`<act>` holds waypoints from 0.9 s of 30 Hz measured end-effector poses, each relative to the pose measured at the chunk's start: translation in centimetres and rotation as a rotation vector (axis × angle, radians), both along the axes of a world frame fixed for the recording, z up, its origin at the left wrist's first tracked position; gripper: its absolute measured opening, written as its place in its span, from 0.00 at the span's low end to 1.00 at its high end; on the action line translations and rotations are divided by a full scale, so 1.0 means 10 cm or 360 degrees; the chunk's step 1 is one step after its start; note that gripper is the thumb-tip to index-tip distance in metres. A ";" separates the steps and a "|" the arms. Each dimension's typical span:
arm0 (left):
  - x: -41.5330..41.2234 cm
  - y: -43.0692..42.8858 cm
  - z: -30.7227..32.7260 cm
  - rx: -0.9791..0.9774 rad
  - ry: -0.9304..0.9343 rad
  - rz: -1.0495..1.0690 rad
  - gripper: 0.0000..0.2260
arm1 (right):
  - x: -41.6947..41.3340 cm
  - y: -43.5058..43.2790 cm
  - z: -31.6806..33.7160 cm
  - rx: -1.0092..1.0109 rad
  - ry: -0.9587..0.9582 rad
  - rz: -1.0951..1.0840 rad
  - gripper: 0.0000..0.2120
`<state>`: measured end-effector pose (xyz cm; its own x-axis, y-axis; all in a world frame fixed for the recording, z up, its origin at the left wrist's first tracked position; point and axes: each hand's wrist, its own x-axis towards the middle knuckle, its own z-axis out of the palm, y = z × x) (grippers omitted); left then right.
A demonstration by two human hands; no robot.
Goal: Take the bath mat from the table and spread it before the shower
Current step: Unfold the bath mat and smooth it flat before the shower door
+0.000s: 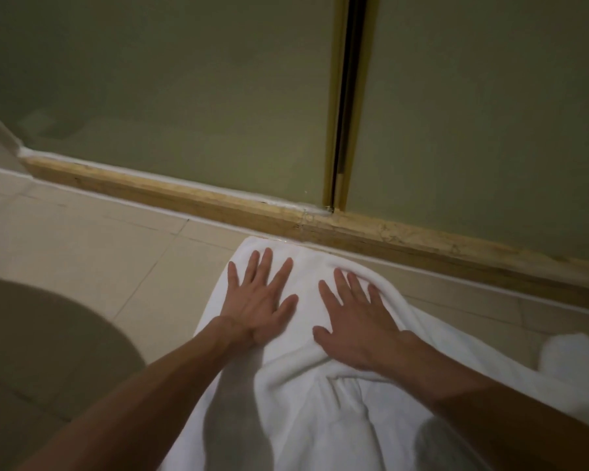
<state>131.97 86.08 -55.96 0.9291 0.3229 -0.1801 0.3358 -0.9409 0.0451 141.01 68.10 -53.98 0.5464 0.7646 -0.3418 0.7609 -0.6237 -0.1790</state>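
Both the left hand [259, 300] and right hand [357, 321] press flat, fingers spread, gripping nothing, on the soft, limp bath mat [306, 402] lying rumpled on the floor [82, 239] against the shower sill [184, 195]; its bunched edges look easiest to pinch and pull.

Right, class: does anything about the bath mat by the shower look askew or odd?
Yes. The bath mat is not flat: it lies bunched in folds behind the right hand and the left hand, slanted to the threshold.
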 end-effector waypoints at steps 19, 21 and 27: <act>-0.02 -0.13 0.20 -0.0204 0.0053 0.0037 0.29 | -0.16 -0.02 0.21 0.0047 0.0000 0.0129 0.32; -0.09 -0.26 0.26 -0.0272 0.0046 0.0037 0.29 | -0.28 -0.09 0.27 0.0086 -0.0057 0.0189 0.31; -0.72 -0.62 0.37 -0.0485 0.0022 0.0148 0.30 | -0.79 -0.44 0.39 0.0190 -0.0305 0.0536 0.31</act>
